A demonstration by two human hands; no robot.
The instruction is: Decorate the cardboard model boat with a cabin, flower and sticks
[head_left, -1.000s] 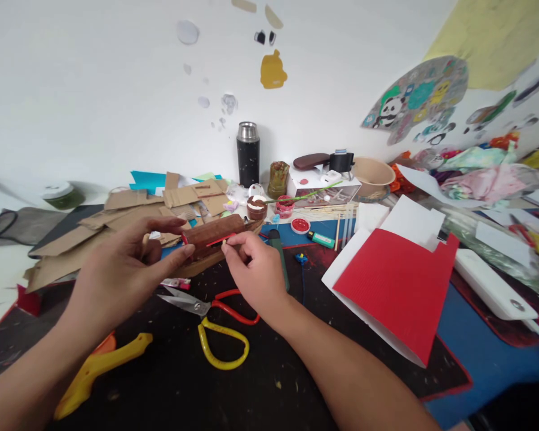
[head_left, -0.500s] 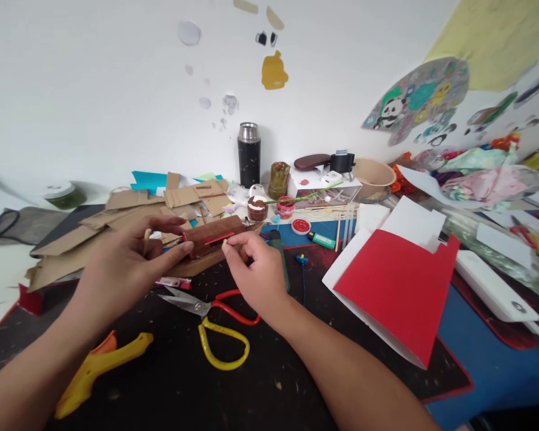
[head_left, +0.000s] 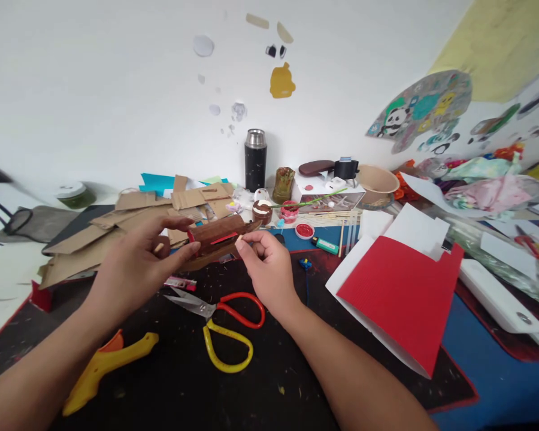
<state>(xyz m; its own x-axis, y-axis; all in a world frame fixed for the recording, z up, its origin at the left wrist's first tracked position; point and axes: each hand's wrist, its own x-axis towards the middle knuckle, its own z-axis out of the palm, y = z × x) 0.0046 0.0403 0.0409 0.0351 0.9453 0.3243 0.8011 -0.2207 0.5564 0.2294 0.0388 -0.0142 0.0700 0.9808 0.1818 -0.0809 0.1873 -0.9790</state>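
Note:
My left hand [head_left: 137, 254] grips the left end of a brown model boat [head_left: 218, 229] with a rounded roof, thumb in front and fingers behind. The boat is held above the black mat, tilted up towards the right. A thin red strip [head_left: 224, 238] runs along its near side. At the boat's right part, my right hand [head_left: 269, 269] is closed in a pinch, a small pale bit showing at the fingertips. What it is, I cannot make out. Below the hands lie scissors [head_left: 213, 310] with one red and one yellow handle, blades apart.
A yellow glue gun-like tool [head_left: 101, 368] lies near my left forearm. Cardboard pieces [head_left: 78, 245] are piled at left. A black flask [head_left: 256, 161], an open red pot lid [head_left: 304, 230] and a green lighter [head_left: 326, 245] stand or lie behind. Red corrugated card [head_left: 399, 299] lies at right.
My right fingertips have shifted slightly right along the boat, so more of the red strip shows. My left hand keeps its grip. The whole view has moved a little.

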